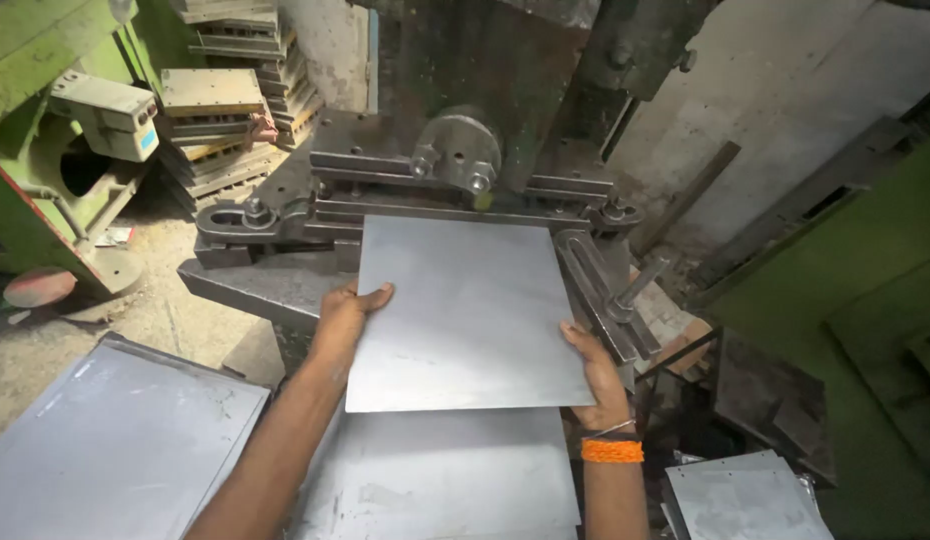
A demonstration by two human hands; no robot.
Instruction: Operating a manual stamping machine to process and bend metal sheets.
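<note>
A square steel sheet (465,310) is gripped at both side edges by the left hand (343,312) and right hand (597,378), fingers clasped on it, its far edge seemingly just entering the press die (455,195); pressing appears not yet done.

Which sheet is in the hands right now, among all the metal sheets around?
Start at the dark press. The held sheet lies square and grey at its clamp bars, left hand and right hand gripping its sides. Unlike the other sheets, it's raised and tilted.
</note>
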